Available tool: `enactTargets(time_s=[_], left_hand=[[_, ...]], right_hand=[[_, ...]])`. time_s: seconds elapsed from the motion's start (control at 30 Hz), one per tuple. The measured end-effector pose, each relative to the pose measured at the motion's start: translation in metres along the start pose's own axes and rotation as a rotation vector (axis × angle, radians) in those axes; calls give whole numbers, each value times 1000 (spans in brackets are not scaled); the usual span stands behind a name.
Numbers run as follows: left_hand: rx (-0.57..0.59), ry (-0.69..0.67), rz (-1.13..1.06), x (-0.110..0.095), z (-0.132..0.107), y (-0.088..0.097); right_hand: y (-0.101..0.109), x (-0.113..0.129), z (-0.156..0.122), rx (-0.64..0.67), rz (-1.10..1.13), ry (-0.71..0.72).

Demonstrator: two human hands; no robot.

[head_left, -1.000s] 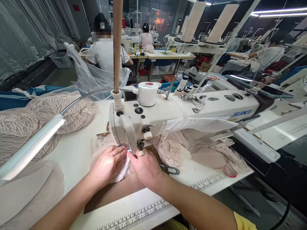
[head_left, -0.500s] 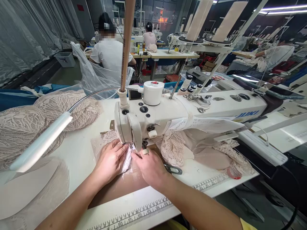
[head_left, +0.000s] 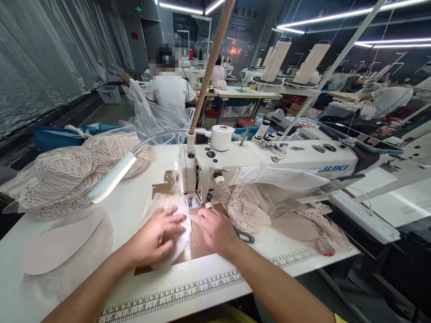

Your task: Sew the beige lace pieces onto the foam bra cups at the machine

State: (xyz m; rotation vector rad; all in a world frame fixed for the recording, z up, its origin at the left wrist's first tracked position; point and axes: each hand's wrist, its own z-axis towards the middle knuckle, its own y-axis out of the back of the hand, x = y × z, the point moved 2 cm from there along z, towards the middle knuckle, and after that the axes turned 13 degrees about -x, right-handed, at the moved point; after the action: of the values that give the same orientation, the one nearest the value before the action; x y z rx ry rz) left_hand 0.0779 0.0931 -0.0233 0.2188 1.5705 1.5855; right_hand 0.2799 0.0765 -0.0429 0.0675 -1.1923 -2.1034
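A pale lace fabric piece [head_left: 183, 240] lies in front of the needle area of a white sewing machine [head_left: 232, 157]. My left hand [head_left: 153, 235] rests on top of it, fingers bent and apart, with a gap between thumb and index. My right hand [head_left: 217, 233] is closed, its thumb and forefinger pinched at the fabric's right edge, just below the machine head. The other right fingers are curled under and partly hidden. Beneath both hands is a shiny brown plate [head_left: 198, 249]. Beside my right wrist lies a dark metal tool [head_left: 247, 237], partly covered.
Bundled lace [head_left: 67, 170] sits at the left, behind a lit lamp [head_left: 112, 177] on a bendable neck. More lace [head_left: 247, 208] lies under the machine arm. A ruler strip [head_left: 175, 294] runs along the front edge. A person in white [head_left: 170, 94] sits ahead.
The lace has come out from under the machine head toward me and to the left. My left hand has loosened and spread over it; my right stays near the needle. The head view has tilted up.
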Motion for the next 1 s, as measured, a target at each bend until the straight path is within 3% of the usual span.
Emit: enactTargets(time_s=[0.07, 0.2, 0.27, 0.43, 0.7, 0.9, 1.0], left_hand=[[43, -24, -171, -11, -11, 7], [-182, 201, -243, -6, -9, 14], [-212, 304, -188, 5, 3, 12], [-50, 334, -249, 15, 30, 4], [48, 366, -564, 11, 32, 6], [-180, 505, -502, 39, 21, 28], [-319, 565, -337, 35, 7, 40]], right_hand=[[1, 1, 0, 18, 31, 43], [2, 3, 1, 127, -14, 97], [2, 4, 2, 189, -42, 112], [5, 2, 3, 235, -70, 107], [6, 0, 4, 228, -50, 97], [8, 1, 4, 230, -33, 74], [8, 1, 4, 236, -37, 56]])
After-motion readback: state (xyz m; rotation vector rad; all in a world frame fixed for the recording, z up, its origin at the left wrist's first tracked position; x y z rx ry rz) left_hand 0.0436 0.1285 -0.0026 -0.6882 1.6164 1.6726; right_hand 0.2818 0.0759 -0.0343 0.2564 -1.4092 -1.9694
